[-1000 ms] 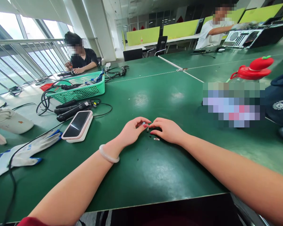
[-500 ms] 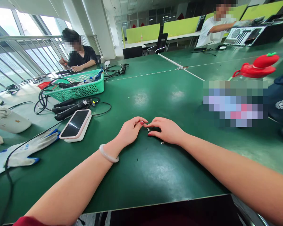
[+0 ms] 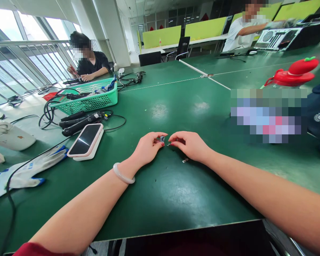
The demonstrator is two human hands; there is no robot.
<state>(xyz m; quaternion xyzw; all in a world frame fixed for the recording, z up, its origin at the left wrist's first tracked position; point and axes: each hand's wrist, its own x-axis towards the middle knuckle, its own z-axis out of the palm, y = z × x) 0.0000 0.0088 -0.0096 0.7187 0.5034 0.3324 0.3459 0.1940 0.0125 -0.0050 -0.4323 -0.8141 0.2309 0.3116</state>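
Note:
My left hand (image 3: 148, 147) is closed in a pinch on a small, shiny dark-grey piece (image 3: 162, 139), held between thumb and fingertips just above the table. Facing it, my right hand (image 3: 190, 145) pinches a tiny silvery bit (image 3: 169, 144) between thumb and forefinger. A narrow gap separates the two hands. On the green table (image 3: 181, 199), close below my right hand, lies a small light-coloured scrap (image 3: 185, 160). These pieces are too small for me to tell their kind.
To the left are a phone (image 3: 85, 140) on a white box, work gloves (image 3: 29, 170), black tools (image 3: 81, 122) with a cable and a green basket (image 3: 90, 97). A red-lidded bottle (image 3: 293, 76) stands right. Two people sit across the table, one beside a computer case (image 3: 278, 37).
My hands have parted slightly, where the fingertips were touching before. The grey piece in my left hand now shows clearly, and my right fingers have closed on the silvery bit.

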